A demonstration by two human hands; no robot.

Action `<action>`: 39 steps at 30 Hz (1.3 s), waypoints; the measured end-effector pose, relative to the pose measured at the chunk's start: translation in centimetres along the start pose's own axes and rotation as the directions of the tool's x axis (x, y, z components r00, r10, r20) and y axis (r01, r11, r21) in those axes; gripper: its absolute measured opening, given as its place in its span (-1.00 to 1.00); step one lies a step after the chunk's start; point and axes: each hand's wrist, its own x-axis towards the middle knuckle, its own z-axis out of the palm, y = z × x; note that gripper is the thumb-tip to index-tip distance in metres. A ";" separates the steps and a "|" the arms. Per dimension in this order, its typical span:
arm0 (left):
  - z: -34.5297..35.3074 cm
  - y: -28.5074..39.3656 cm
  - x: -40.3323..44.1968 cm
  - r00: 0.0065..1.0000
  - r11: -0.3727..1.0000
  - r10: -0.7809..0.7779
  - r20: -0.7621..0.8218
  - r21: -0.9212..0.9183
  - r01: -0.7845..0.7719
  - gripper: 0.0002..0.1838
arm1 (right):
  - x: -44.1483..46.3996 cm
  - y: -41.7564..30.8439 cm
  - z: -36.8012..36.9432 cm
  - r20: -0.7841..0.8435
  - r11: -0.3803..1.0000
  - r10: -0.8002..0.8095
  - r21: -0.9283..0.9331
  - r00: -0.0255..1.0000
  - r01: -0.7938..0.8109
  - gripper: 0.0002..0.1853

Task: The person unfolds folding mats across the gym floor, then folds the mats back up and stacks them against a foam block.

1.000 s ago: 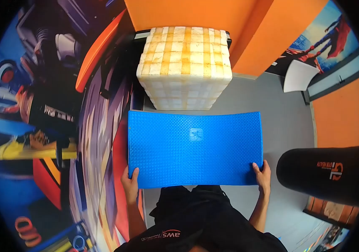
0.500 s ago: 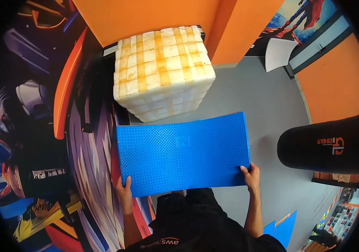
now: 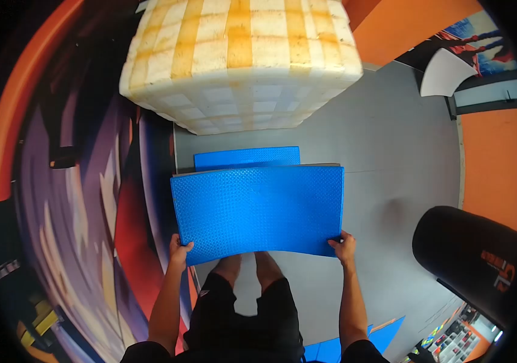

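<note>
A blue textured foam mat (image 3: 258, 209) is held out flat in front of my body, bowed slightly along its near edge. My left hand (image 3: 179, 249) is closed on its near left corner, thumb on top. On the near right corner my right hand (image 3: 343, 247) grips in the same way. Past its far edge a second blue mat (image 3: 246, 156) shows on the floor, mostly hidden under the held one.
A big white foam block wrapped in yellowish tape (image 3: 240, 66) stands ahead. A mural wall (image 3: 89, 212) runs along my left. To the right hangs a black punching bag (image 3: 467, 260). More blue mats (image 3: 385, 333) lie behind me at lower right, on the grey floor (image 3: 385, 145).
My view has moved closer to the taped block and tilted down. The second mat on the floor and my legs have come into sight. Both hands still hold the mat.
</note>
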 end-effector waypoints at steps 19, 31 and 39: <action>10.0 -9.1 24.1 0.996 0.981 -0.094 -0.013 0.170 0.094 -0.04 | 19.3 8.4 25.6 -0.144 0.998 0.036 0.048 0.989 -0.030 -0.28; 14.4 0.7 1.5 0.938 0.956 -0.158 0.308 -0.188 0.223 0.02 | 1.8 -5.8 17.6 0.123 0.856 -0.081 0.517 0.989 0.006 -0.21; 14.5 11.5 -10.5 0.825 0.997 -0.057 0.563 -0.017 0.080 -0.13 | -9.4 -11.9 4.8 0.147 0.894 -0.223 0.426 0.964 0.142 -0.17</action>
